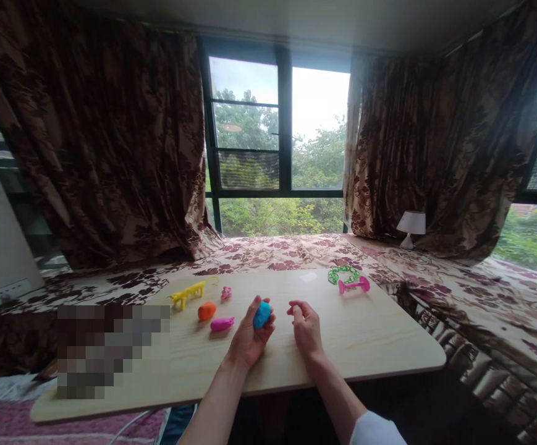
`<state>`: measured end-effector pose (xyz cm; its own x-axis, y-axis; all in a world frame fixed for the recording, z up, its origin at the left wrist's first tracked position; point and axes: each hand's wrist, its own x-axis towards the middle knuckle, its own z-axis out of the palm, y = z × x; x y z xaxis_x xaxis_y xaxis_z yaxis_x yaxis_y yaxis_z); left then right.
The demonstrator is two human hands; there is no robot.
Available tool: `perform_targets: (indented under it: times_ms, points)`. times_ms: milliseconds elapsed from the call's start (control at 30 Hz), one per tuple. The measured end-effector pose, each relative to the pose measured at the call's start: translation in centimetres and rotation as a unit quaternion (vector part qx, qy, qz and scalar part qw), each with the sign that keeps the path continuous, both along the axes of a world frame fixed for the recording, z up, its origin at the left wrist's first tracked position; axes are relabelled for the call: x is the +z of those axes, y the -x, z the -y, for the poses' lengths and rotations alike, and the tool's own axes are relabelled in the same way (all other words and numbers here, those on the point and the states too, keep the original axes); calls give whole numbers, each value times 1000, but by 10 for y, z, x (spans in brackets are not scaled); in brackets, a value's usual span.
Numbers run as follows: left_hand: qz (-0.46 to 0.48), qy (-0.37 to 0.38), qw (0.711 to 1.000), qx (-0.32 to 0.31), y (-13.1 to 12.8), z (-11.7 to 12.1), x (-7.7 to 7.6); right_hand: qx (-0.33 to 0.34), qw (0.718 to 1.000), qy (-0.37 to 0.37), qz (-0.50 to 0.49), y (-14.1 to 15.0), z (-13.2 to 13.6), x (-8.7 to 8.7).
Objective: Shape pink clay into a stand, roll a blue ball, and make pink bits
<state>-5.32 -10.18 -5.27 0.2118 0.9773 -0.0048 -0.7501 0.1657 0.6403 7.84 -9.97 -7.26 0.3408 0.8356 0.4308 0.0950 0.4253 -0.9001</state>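
Observation:
My left hand [251, 337] is curled round a blue lump of clay [262, 314] above the light wooden table [379, 340]. Just right of it, my right hand [305, 324] pinches a tiny red bit of clay [290, 309] between its fingertips. To the left on the table lie a yellow clay animal [188, 292], an orange lump [206, 310], a small pink piece [225, 293] and a magenta piece [222, 323].
A green clay ring [343, 274] and a pink dumbbell shape [354, 285] lie at the table's far right. A blurred patch covers the table's left part. Beyond are a floral-covered bench, a small white lamp [411, 225], brown curtains and a window.

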Motion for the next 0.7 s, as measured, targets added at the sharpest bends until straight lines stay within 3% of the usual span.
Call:
perform_targets:
  times_ms: [200,467,700]
  points:
    - [15,6,1000,13,3,-3,-2,5,1000,3,1,-1,1,-1]
    - [17,-50,998,20,0,3,1,6,1000,9,4,0,0,-2]
    - [2,-47,999,-8,-4,10,7,8,1000,8,4,0,1,-1]
